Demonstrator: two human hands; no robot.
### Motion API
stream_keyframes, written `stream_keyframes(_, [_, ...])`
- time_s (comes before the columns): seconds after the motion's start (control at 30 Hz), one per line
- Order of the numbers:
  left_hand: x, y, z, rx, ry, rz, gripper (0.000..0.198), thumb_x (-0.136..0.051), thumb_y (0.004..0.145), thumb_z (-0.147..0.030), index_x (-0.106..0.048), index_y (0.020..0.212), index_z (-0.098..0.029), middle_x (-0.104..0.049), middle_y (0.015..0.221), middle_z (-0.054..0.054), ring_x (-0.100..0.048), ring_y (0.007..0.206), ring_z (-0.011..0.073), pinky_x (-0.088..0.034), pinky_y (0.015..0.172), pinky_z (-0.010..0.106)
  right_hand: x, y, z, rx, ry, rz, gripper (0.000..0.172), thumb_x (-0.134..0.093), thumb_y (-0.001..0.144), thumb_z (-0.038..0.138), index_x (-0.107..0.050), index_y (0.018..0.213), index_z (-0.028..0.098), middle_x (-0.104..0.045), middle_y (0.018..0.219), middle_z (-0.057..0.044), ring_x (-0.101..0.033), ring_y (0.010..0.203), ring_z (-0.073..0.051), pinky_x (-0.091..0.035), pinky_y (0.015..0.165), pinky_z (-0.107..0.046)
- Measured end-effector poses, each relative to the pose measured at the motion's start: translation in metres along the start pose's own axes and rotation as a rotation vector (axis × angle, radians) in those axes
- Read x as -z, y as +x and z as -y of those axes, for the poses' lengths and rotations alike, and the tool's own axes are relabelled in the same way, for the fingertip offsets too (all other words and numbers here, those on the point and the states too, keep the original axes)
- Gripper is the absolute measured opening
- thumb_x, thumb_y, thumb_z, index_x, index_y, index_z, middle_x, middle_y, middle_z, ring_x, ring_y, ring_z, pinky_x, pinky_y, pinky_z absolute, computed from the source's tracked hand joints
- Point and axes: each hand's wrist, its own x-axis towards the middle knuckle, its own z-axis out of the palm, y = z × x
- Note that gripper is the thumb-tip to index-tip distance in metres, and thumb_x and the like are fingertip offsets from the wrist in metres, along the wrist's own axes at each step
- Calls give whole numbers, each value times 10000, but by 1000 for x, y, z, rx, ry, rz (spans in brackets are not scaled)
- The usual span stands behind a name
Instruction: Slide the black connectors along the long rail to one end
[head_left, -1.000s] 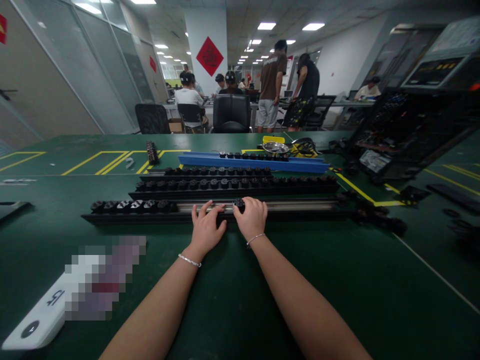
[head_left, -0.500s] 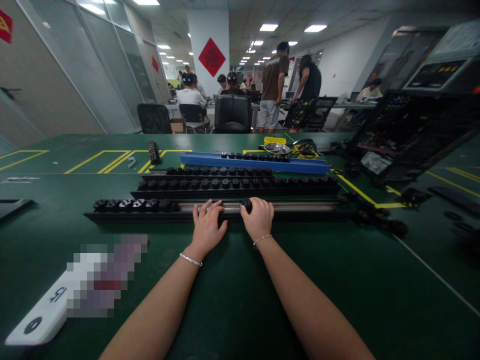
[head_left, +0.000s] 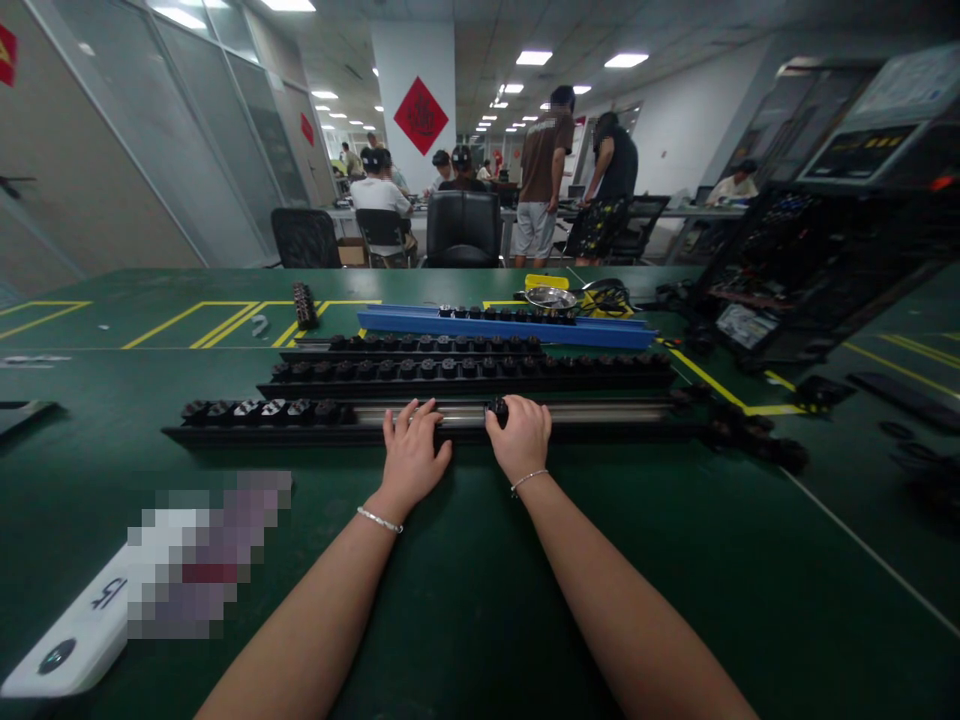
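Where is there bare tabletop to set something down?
Wide patch: green tabletop, right of your right forearm and in front of the nearest long black rail. Narrower patch: between your forearms. Crowded: beyond that rail, with two more black rails and the long blue channel, and around the open black case.

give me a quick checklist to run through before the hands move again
1. Right hand on the black module: ok, holding it.
2. Left hand on the front track: ok, touching its near side.
3. Front track on the green table: ok.
4. Left-end row of modules apart from left hand: ok, gap visible.
5. Black module fully seated: cannot tell, partly hidden.
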Motion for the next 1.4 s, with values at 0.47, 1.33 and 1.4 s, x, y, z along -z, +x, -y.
stream_keyframes(0.47, [-1,0,1,5,15,4,320,-523,797,-308,-540,1104,-221,-528,1343,78,-346,1318,298,-124,1115,569,6,2,-14,-21,-24,-20,315,-484,817,328,-624,1037,150,-642,1114,-106,-511,1077,-245,-222,1059,-443])
stream_keyframes(1.33, [-1,0,1,1,2,2,311,-517,800,-299,-535,1101,-224,-524,1345,84,-347,1316,302,-135,1109,581,16,6,-42,-15,-72,-75,331,-441,833,327,-614,1045,141,-633,1108,-126,-501,1083,-250,-239,1047,-455])
stream_keyframes(1.4, [-1,0,1,2,8,0,305,-519,799,-298,-537,1095,-225,-523,1347,83,-349,1317,300,-136,1110,577,15,6,-44,-14,-78,-82,333,-441,831,326,-614,1048,142,-632,1110,-129,-501,1080,-249,-241,1045,-456])
